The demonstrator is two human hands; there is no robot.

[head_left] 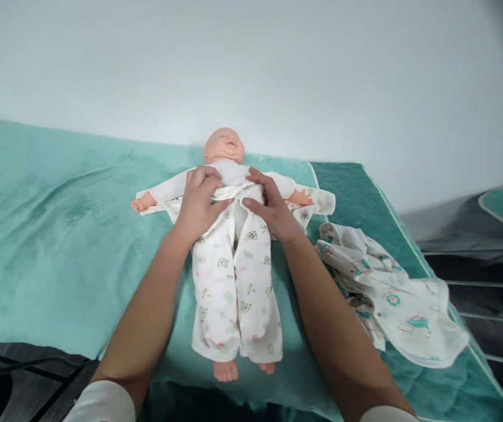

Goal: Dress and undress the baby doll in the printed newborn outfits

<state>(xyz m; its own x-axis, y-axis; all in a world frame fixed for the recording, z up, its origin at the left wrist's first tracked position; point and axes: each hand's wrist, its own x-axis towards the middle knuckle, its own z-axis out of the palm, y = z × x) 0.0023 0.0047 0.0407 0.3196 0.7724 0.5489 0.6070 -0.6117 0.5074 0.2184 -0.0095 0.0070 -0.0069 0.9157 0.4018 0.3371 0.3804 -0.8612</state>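
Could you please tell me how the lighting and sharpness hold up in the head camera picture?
Head view: light is soft, without harsh glare on the pale wall; the extreme upper right corner darkens, and a soft shadow lies low on the wall at right; the left hand and right hand show no obvious motion blur, and the prints on the trousers are discernible.

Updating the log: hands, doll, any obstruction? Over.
Left hand, right hand at waist of patterned trousers. Doll on its back. Printed garment to the right, not blocking hands.
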